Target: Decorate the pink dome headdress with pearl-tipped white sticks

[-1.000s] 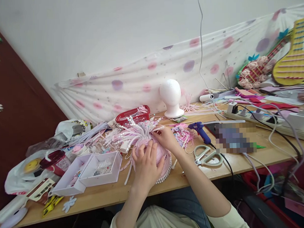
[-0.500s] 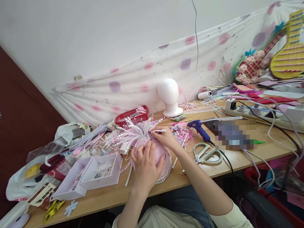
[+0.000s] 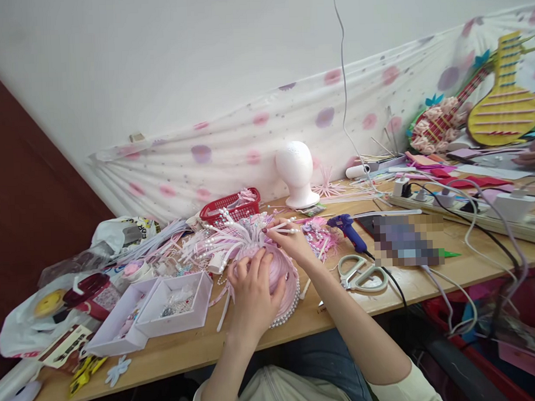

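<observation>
White bag [image 3: 118, 231] reads "FOR" (sideways) — lettering on the brown packet [image 3: 67, 349] is illegible.

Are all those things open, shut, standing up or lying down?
Left hand, fingers spread on the pink piece
Right hand, fingertips among the white strands
Foam head, standing upright
Blue glue gun, lying down
Scissors, lying flat
White boxes, open, beads inside
Red basket, open, partly filled

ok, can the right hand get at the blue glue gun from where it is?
Probably yes. The right hand is at the strips of the pink piece; the glue gun lies off to its right, with only a loose heap of pink strands between, seemingly passable from above.
</observation>
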Motion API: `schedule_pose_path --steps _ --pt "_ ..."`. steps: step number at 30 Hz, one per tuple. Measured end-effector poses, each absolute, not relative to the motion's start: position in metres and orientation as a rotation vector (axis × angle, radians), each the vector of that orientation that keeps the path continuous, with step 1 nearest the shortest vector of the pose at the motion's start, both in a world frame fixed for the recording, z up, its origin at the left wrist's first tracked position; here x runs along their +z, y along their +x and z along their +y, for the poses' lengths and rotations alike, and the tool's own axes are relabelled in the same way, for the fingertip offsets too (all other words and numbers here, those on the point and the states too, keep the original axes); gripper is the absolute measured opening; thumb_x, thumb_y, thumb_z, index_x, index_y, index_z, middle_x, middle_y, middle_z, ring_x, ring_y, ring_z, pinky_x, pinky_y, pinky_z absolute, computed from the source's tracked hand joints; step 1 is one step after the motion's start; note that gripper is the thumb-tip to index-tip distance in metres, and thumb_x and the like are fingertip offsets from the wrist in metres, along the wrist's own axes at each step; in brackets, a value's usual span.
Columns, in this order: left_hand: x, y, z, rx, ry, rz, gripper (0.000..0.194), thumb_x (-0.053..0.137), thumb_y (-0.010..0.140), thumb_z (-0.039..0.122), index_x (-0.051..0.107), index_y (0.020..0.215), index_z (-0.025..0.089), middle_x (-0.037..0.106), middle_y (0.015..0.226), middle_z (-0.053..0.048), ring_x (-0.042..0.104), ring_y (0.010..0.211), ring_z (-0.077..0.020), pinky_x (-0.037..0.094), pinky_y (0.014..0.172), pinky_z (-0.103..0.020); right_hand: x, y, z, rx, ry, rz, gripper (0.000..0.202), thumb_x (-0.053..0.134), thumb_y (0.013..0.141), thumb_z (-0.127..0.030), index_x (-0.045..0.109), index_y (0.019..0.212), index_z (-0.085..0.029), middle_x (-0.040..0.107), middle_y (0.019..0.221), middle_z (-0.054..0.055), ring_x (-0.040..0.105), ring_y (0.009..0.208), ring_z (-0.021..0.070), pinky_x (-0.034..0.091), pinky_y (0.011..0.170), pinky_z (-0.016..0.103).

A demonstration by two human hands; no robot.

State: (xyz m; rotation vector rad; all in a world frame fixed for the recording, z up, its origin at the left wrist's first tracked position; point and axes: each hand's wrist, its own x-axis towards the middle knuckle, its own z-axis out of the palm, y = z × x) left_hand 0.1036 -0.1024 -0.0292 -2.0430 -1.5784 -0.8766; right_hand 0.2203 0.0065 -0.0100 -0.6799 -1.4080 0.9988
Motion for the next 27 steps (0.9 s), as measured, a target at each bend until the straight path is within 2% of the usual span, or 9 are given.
schedule_pose_path --steps 4,9,12,17,19,22,27 --pt "-0.019 0.102 -0.101 -1.312 -1.998 -1.537 0.018 0.052 0.089 0.019 0.062 0.104 0.018 0.07 0.106 -0.009 0.062 0.102 -0.0237 0.049 0.092 -0.043 -0.011 0.241 -0.014 0.906 -0.728 -1.408 0.015 0.067 0.075 -0.033 0.061 0.073 -0.019 0.062 0.064 -0.001 0.056 0.057 0.013 0.042 0.053 0.024" --pt "-0.003 0.12 -0.111 -1.595 -2.099 -1.686 0.025 0.055 0.088 0.019 0.065 0.111 0.017 0.073 0.106 -0.008 0.068 0.096 -0.0206 0.055 0.085 -0.035 -0.016 0.253 -0.059 0.803 -0.753 -1.277 0.022 0.071 0.078 -0.04 0.063 0.076 -0.02 0.065 0.065 0.0 0.061 0.06 0.0149 0.049 0.056 0.026" --pt "0.001 0.128 -0.119 -1.777 -2.195 -1.722 0.025 0.052 0.09 0.019 0.068 0.109 0.017 0.076 0.098 -0.007 0.072 0.086 -0.0176 0.058 0.077 -0.028 -0.021 0.25 -0.082 0.772 -0.715 -1.267 0.018 0.071 0.08 -0.036 0.063 0.079 -0.021 0.067 0.071 0.001 0.063 0.062 0.0148 0.052 0.058 0.026" --pt "-0.003 0.12 -0.129 -1.737 -2.192 -1.693 0.024 0.051 0.09 0.016 0.07 0.104 0.018 0.077 0.097 -0.006 0.072 0.087 -0.0182 0.057 0.081 -0.029 -0.031 0.246 -0.097 0.582 -0.72 -1.423 0.009 0.067 0.085 -0.028 0.065 0.092 -0.023 0.069 0.08 0.002 0.065 0.069 0.0156 0.054 0.062 0.027" --pt "-0.006 0.115 -0.131 -1.724 -2.191 -1.699 0.024 0.05 0.09 0.015 0.071 0.101 0.018 0.077 0.097 -0.006 0.072 0.088 -0.0187 0.057 0.081 -0.03 -0.031 0.248 -0.1 0.408 -0.703 -1.55 0.012 0.067 0.086 -0.023 0.066 0.098 -0.024 0.069 0.083 0.002 0.065 0.072 0.0156 0.053 0.066 0.029" --pt "-0.011 0.109 -0.133 -1.801 -2.196 -1.744 0.023 0.051 0.089 0.015 0.071 0.099 0.017 0.077 0.095 -0.006 0.072 0.085 -0.0184 0.057 0.08 -0.029 -0.027 0.248 -0.105 0.202 -0.605 -1.705 0.015 0.065 0.088 -0.015 0.068 0.098 -0.026 0.069 0.084 0.002 0.065 0.075 0.0159 0.052 0.067 0.03" --pt "-0.019 0.102 -0.134 -1.997 -2.146 -1.928 0.021 0.051 0.086 0.016 0.07 0.094 0.017 0.077 0.086 -0.005 0.072 0.077 -0.0177 0.056 0.07 -0.027 -0.023 0.238 -0.116 0.142 -0.474 -1.752 0.026 0.066 0.084 -0.006 0.068 0.1 -0.026 0.071 0.082 0.002 0.067 0.072 0.0166 0.052 0.063 0.029"
